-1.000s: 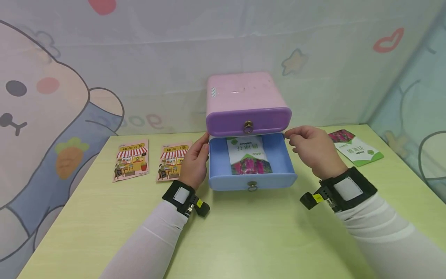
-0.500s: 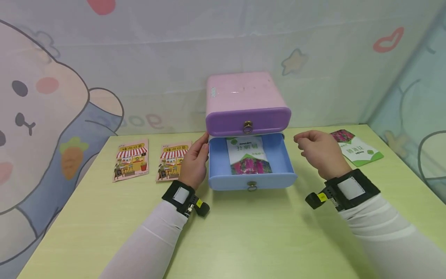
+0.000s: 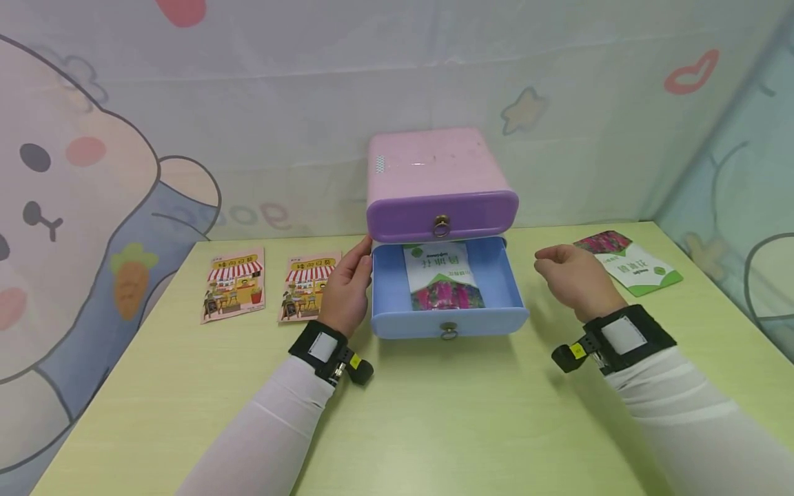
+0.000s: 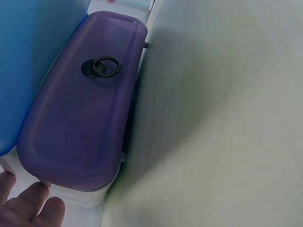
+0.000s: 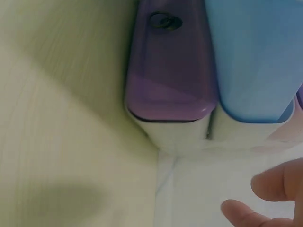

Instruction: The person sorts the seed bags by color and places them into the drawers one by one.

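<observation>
A small drawer cabinet [image 3: 434, 162] with a pink top stands at the back middle. Its purple top drawer [image 3: 477, 215] is closed, and the blue drawer [image 3: 384, 324] beneath is pulled out. Inside the blue drawer lies a flower seed packet [image 3: 437, 265], white and green with pink blooms. Against the cabinet's left side rests my left hand [image 3: 347, 293], fingertips touching the pale casing in the left wrist view. My right hand [image 3: 577, 279] hovers apart from the cabinet on the right, holding nothing, its thumb and fingers loosely bent.
Behind my right hand lies another flower seed packet [image 3: 645, 269]. Two pink packets with a shop picture, an outer one [image 3: 232, 286] and an inner one [image 3: 304, 289], lie left of my left hand. A lower purple drawer [image 4: 80, 113] is closed near the table [image 3: 459, 427].
My right hand has come away from the drawer's right side and moved right, its fingers loosening. My left hand, the cabinet and the packets stay where they were.
</observation>
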`<state>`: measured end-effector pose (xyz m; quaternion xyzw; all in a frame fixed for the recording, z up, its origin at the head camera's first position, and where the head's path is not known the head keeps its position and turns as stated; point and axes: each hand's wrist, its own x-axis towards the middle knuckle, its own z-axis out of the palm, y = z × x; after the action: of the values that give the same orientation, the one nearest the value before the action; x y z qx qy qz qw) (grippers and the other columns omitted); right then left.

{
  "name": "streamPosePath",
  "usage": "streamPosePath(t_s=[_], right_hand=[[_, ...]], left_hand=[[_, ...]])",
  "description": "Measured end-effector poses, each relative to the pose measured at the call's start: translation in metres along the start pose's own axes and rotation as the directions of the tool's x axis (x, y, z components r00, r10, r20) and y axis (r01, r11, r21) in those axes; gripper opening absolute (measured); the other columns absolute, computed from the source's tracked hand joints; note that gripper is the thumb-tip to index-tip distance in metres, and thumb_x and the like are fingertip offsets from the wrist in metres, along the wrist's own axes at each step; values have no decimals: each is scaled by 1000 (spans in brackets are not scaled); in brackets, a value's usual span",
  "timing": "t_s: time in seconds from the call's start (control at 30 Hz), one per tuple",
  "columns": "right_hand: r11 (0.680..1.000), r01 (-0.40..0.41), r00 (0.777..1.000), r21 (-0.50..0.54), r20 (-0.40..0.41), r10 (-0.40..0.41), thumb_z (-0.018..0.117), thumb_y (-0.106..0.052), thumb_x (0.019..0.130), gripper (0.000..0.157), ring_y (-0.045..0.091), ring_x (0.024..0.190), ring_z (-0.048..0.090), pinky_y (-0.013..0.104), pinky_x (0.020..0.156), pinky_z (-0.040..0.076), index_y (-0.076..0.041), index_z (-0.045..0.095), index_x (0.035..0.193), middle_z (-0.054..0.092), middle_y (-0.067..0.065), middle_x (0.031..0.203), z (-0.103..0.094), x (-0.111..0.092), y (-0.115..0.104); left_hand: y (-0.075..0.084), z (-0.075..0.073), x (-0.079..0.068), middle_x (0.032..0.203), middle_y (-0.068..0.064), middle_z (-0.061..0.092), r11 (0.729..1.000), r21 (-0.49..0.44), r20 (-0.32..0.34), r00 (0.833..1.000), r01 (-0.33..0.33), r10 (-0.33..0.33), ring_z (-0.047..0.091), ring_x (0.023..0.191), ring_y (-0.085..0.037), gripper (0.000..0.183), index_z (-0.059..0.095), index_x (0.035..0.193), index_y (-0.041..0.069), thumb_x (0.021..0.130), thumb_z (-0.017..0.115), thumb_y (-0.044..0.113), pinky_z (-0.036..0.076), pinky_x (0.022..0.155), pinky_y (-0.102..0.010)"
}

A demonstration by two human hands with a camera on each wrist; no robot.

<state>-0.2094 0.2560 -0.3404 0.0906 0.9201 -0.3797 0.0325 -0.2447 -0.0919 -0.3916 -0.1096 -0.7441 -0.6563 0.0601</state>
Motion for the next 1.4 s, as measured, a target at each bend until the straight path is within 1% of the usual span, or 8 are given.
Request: streamPosePath(t_s=[0.1, 0.2, 0.33, 0.5, 0.8, 1.03, 1.2, 1.4], right_hand=[[999, 2, 999, -45, 53, 0, 42, -35, 109, 60, 53, 150, 36, 70, 118, 38, 2, 44, 156, 36, 32, 164, 1, 5, 7], [996, 4, 997, -84, 76, 3, 44, -35, 107, 65, 54, 152, 31, 70, 119, 37, 4, 39, 158, 31, 33, 166, 3, 7, 11], [992, 10, 992, -123, 122, 5, 46, -38, 107, 70, 57, 148, 34, 71, 116, 40, 7, 34, 159, 30, 37, 164, 6, 7, 16], [984, 32, 986, -175, 167, -2, 47, -38, 107, 71, 60, 146, 36, 71, 114, 41, 10, 34, 158, 32, 40, 161, 13, 7, 21], [967, 99, 982, -236, 178, -57, 47, -40, 106, 71, 61, 144, 39, 72, 115, 39, 12, 40, 154, 40, 41, 156, 23, 7, 28], [966, 103, 984, -236, 167, -65, 45, -40, 107, 70, 62, 145, 36, 73, 117, 37, 12, 40, 154, 40, 41, 156, 26, 7, 32], [963, 87, 987, -256, 155, -48, 44, -39, 107, 70, 62, 146, 35, 72, 118, 36, 13, 39, 154, 40, 41, 156, 24, 8, 33], [957, 41, 986, -288, 164, 8, 43, -38, 106, 72, 61, 144, 37, 71, 118, 38, 16, 38, 153, 39, 42, 155, 18, 9, 35]], left_hand=[[-1, 0, 0, 164, 2, 48, 1000, -3, -1, 1000, 1, -1, 46, 152, -21, 45, 49, 159, 21, 114, 45, 25, 46, 121, -44], [-2, 0, 1, 164, 2, 48, 1000, -8, 0, 1000, 6, -6, 45, 152, -20, 45, 48, 159, 21, 114, 45, 24, 46, 122, -44], [-2, 0, 1, 164, 3, 48, 1000, -12, 3, 1000, 12, -12, 45, 152, -18, 44, 48, 159, 22, 115, 45, 24, 45, 122, -42], [1, 0, 0, 164, 5, 48, 1000, -5, 4, 1000, 9, -9, 45, 152, -17, 44, 48, 159, 23, 115, 44, 25, 46, 122, -41], [0, 0, 0, 164, 1, 48, 1000, -4, 6, 1000, 0, 0, 45, 152, -20, 45, 48, 159, 20, 115, 44, 25, 45, 123, -42], [-1, 0, 0, 165, 1, 47, 1000, -13, 11, 1000, -4, 4, 45, 153, -20, 45, 47, 159, 20, 115, 44, 24, 44, 123, -42], [0, 0, 0, 165, -1, 47, 1000, -17, 13, 1000, -12, 12, 44, 153, -21, 45, 47, 159, 18, 115, 44, 23, 43, 124, -43], [-1, 0, 0, 165, -1, 47, 1000, -14, 10, 1000, -9, 9, 44, 153, -20, 45, 47, 159, 17, 114, 44, 23, 41, 125, -43]])
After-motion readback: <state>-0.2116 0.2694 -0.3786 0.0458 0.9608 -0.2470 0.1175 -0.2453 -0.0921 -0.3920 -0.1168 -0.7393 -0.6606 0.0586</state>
